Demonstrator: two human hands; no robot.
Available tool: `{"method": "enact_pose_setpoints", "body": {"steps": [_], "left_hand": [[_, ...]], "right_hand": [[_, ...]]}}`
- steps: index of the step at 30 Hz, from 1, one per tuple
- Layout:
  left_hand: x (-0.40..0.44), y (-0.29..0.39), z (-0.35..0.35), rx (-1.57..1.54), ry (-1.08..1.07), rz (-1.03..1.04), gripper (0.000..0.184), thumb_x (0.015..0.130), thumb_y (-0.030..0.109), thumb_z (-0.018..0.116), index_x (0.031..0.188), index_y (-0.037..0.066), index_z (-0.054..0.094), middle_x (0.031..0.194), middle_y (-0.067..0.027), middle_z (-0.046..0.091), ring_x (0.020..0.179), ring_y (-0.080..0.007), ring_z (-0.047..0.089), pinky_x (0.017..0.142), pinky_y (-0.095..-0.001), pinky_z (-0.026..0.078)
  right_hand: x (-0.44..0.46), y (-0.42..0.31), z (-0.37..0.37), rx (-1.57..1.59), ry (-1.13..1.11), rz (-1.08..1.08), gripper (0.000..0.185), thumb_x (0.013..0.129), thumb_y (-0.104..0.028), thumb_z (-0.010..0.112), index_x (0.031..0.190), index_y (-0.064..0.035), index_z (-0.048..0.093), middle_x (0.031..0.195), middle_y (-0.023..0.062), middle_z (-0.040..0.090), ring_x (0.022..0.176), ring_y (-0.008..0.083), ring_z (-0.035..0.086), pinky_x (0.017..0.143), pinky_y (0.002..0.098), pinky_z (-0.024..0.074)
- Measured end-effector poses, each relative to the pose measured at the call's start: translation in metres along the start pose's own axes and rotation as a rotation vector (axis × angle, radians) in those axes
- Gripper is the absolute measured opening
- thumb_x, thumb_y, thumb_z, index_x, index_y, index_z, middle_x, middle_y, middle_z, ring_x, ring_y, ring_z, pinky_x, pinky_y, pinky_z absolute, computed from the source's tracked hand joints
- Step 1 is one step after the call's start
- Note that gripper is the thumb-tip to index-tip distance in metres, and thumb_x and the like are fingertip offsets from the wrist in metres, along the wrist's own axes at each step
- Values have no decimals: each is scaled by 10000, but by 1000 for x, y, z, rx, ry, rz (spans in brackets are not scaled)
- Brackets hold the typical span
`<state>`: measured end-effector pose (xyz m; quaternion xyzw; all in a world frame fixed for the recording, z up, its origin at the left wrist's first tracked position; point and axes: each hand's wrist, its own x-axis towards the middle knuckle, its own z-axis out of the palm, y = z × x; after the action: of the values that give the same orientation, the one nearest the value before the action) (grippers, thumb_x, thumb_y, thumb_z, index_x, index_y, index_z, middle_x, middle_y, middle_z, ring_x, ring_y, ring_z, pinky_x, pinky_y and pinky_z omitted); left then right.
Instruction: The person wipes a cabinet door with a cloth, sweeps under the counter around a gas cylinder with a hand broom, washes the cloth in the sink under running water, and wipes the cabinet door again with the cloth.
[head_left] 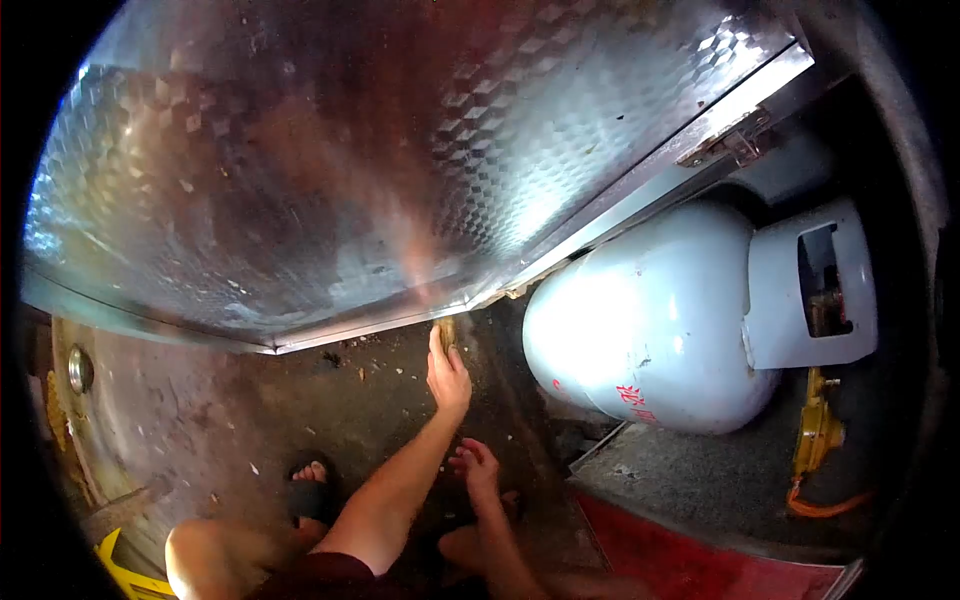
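My left hand (448,381) reaches forward to the lower edge of a large patterned metal panel (330,190). Between its fingers and thumb is a small yellowish-brown piece (447,329) that looks like wood, at the panel's bottom corner; part of it is hidden. Behind and to the right, my right hand (479,466) hangs above the floor, fingers loosely curled and apart, with nothing visible in it. A grey-white gas cylinder (650,320) with red characters stands to the right of both hands.
A yellow regulator (818,435) with an orange hose (830,507) is by the cylinder's collar (800,345). A latch (735,140) sits on the panel's side. Debris dots the dark floor (330,420). Red material (680,550) lies lower right; a yellow object (128,575) lower left.
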<state>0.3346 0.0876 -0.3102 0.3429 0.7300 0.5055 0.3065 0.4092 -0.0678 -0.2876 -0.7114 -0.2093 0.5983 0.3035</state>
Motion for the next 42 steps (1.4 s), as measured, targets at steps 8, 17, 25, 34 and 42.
{"method": "enact_pose_setpoints", "body": {"steps": [8, 17, 25, 34, 42], "left_hand": [[30, -16, 15, 84, -311, -125, 432, 938, 139, 471, 1361, 119, 384, 1183, -268, 546, 1041, -455, 544, 865, -490, 447], [-31, -29, 1, -194, -330, -90, 441, 948, 196, 475, 1370, 98, 390, 1279, -220, 525, 1154, -361, 536, 943, -409, 426], [-14, -19, -28, -228, -193, -3, 461, 946, 171, 465, 1382, 77, 347, 1250, -227, 533, 1131, -378, 543, 913, -413, 439], [-40, -19, -61, -321, -73, -230, 417, 960, 179, 430, 1370, 137, 365, 1218, -180, 541, 1051, -285, 571, 850, -371, 455], [-102, -23, -148, -117, -176, -440, 476, 950, 196, 430, 1409, 117, 332, 1306, -192, 499, 1181, -331, 508, 966, -390, 406]], "right_hand": [[15, 23, 7, 8, -2, -61, 292, 945, -83, 474, 1234, -48, 496, 1044, 104, 585, 794, 193, 628, 619, 290, 514], [95, -81, 16, 66, 3, -407, 456, 965, -285, 436, 1336, -20, 451, 1314, 136, 493, 1205, 235, 465, 1033, 340, 342], [85, -79, 46, 15, -218, -493, 507, 903, -208, 504, 1359, 2, 430, 1353, 124, 476, 1227, 215, 451, 1038, 310, 324], [61, -74, 54, -133, -395, -371, 458, 857, -157, 490, 1285, 5, 482, 1258, 99, 519, 1169, 203, 474, 998, 306, 359], [8, 18, 72, -22, -372, -230, 407, 854, -174, 567, 1225, -19, 502, 1255, 94, 499, 1188, 224, 451, 994, 339, 358]]}}
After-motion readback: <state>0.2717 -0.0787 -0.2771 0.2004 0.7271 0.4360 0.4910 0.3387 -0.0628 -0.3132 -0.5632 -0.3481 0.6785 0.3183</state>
